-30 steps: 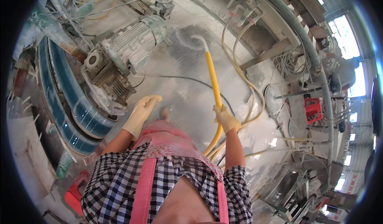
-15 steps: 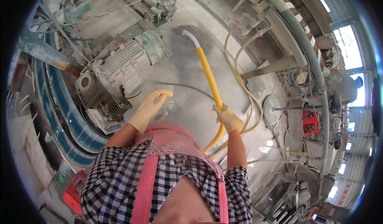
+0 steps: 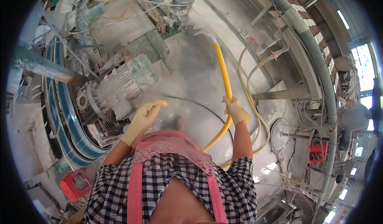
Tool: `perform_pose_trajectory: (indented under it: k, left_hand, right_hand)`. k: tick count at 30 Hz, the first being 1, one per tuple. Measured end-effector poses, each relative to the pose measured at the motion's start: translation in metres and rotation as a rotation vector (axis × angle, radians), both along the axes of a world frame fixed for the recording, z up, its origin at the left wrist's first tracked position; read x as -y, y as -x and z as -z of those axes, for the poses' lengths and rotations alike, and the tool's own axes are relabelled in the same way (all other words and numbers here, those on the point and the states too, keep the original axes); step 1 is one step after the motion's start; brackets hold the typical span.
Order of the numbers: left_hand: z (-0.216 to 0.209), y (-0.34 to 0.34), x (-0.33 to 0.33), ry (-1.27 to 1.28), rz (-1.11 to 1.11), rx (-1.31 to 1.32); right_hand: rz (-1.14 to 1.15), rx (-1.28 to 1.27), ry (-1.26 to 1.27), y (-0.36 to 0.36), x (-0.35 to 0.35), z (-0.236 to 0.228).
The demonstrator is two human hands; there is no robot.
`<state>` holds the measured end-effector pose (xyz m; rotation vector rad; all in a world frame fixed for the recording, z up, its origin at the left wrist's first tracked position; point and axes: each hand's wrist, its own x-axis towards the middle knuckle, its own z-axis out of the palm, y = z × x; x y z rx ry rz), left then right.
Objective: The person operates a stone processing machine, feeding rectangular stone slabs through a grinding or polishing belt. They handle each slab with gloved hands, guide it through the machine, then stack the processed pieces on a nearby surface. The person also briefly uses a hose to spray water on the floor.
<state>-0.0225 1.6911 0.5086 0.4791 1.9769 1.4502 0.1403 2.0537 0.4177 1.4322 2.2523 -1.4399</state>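
My right hand (image 3: 237, 110), in a cream rubber glove, is closed round a yellow hose (image 3: 224, 73). Ahead of that hand the hose stretches away over the wet floor, and whitish water (image 3: 205, 33) spurts from its far end. Behind the grip it bends down past the front of my pink apron (image 3: 171, 138). My left hand (image 3: 146, 115), gloved the same way, hovers in front of my body near a dusty electric motor (image 3: 125, 82). It holds nothing; its fingers reach loosely to the right.
A curved blue channel (image 3: 74, 124) runs along the left. A black cable (image 3: 191, 100) crosses the wet floor (image 3: 187, 68). Pale hoses (image 3: 250, 88) lie right, below pipes with red valves (image 3: 273, 55). A smaller motor (image 3: 182, 4) stands far ahead. Red stools (image 3: 75, 184) stand either side.
The view has shifted, and I am farther forward along the floor. The hose still points ahead, its water now landing closer to the far motor and wall edge. My right hand keeps its grip.
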Motion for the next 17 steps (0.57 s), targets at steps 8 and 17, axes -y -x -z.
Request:
perform_pose_trajectory:
  k: [8, 17]
  left_hand:
    - [-0.053, 0.020, -0.032, 0.125, -0.098, 0.003]
    - [-0.077, 0.031, -0.025, -0.009, -0.077, -0.109]
  right_hand:
    - [-0.110, 0.099, -0.114, 0.050, -0.078, -0.047]
    - [-0.316, 0.139, -0.077, 0.094, -0.070, -0.040]
